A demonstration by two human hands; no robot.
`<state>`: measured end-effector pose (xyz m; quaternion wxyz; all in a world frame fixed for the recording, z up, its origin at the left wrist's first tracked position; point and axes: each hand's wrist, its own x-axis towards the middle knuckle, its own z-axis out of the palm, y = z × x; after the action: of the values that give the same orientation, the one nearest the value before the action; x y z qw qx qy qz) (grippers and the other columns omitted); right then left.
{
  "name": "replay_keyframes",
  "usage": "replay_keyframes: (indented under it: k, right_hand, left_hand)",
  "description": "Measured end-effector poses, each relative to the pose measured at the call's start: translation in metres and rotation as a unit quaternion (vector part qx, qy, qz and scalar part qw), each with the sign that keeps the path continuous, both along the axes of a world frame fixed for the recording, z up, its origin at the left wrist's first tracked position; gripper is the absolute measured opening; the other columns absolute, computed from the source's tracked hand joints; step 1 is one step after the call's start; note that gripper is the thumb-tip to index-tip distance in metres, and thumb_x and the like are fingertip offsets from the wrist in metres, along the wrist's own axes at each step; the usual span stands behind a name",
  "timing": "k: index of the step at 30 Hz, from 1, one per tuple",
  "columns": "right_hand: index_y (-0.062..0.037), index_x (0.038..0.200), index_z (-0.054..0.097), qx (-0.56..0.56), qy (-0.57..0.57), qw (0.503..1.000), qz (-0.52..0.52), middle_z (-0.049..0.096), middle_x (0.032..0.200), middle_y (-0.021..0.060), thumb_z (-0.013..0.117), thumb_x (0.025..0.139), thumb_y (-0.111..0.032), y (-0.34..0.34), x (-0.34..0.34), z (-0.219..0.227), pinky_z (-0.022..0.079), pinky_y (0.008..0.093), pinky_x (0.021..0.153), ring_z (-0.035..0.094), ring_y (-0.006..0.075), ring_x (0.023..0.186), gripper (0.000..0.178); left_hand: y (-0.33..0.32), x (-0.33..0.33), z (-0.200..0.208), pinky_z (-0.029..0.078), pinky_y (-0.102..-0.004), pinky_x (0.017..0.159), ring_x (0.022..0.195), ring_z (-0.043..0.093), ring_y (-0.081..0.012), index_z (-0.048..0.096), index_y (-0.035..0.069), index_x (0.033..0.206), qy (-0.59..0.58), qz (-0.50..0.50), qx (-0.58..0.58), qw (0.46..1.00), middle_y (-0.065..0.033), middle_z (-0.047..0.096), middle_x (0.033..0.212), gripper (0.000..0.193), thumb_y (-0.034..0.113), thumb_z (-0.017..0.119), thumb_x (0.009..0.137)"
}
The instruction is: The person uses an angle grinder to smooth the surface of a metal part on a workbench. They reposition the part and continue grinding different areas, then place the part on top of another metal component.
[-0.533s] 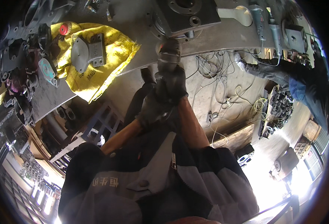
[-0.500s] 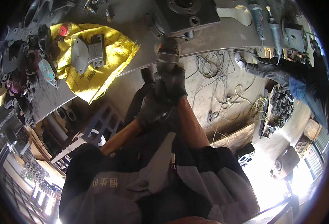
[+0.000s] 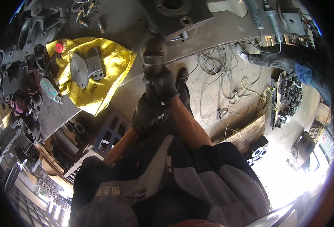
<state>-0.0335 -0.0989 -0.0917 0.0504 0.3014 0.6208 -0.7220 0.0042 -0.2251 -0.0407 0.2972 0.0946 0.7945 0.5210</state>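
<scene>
Both my hands wear dark gloves and are wrapped around a dark, thick-barrelled hand grinder (image 3: 153, 58). My right hand (image 3: 165, 84) grips it nearer the bench, and my left hand (image 3: 147, 112) closes around its rear, close to my body. The grinder's front end reaches the near left edge of a heavy dark metal casting (image 3: 178, 20), which has a large round bore and a smaller bolt hole. Shadow and blur hide the grinder's tip, so I cannot tell whether it touches the casting.
A yellow sack (image 3: 116, 72) lies on the bench to the left, bearing a grey metal bracket (image 3: 85, 68) and a red round piece (image 3: 59, 47). More castings (image 3: 34, 32) crowd the far left. Two corded power tools (image 3: 273, 23) lie at right. Cables (image 3: 212, 62) sprawl across the floor; another person's leg (image 3: 273, 56) extends nearby.
The view has turned slightly. My hands and the grinder have shifted left along the casting's near edge; a dark shoe now shows to their right instead of their left.
</scene>
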Motion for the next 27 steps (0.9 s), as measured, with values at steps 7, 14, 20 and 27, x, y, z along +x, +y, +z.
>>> replay_keyframes:
  k: [7,14,20,27]
  right_hand:
    - [-0.0004,0.104,0.065,-0.049,-0.001,0.998,-0.035,0.073,0.091,0.0117,0.078,0.074,-0.011,0.028,0.025,0.002,0.056,0.0357,0.071,0.070,0.0234,0.082,0.034]
    - [-0.0019,0.100,0.062,-0.035,0.008,0.999,-0.032,0.066,0.083,0.0053,0.072,0.081,-0.002,0.084,0.037,0.010,0.052,0.0288,0.057,0.064,0.0162,0.069,0.021]
    - [-0.0003,0.086,0.066,-0.020,0.016,0.999,-0.042,0.067,0.075,0.0047,0.073,0.078,-0.008,0.093,0.038,0.022,0.052,0.0291,0.057,0.065,0.0162,0.065,0.013]
    - [0.0004,0.102,0.063,0.095,0.072,0.990,0.077,0.070,0.093,0.0109,0.083,0.071,-0.013,0.055,0.044,-0.006,0.056,0.0339,0.071,0.068,0.0223,0.083,0.039]
  left_hand:
    - [0.016,0.026,-0.020,0.056,-0.0318,0.077,0.090,0.066,-0.0195,0.057,0.001,0.124,-0.048,-0.048,-0.031,0.997,-0.0084,0.069,0.102,0.051,0.015,0.079,0.080]
    - [0.073,0.032,-0.022,0.054,-0.0452,0.066,0.082,0.064,-0.0385,0.063,0.004,0.111,0.140,-0.066,0.019,0.988,-0.0195,0.061,0.093,0.038,0.028,0.073,0.083]
    - [0.079,0.039,-0.022,0.054,-0.0468,0.070,0.085,0.063,-0.0408,0.061,-0.001,0.109,0.125,-0.126,-0.067,0.982,-0.0223,0.061,0.095,0.045,0.032,0.074,0.081]
    - [0.044,0.055,-0.023,0.056,-0.0318,0.075,0.086,0.064,-0.0155,0.060,0.004,0.119,-0.077,0.061,0.043,0.994,-0.0060,0.066,0.100,0.046,0.016,0.081,0.080]
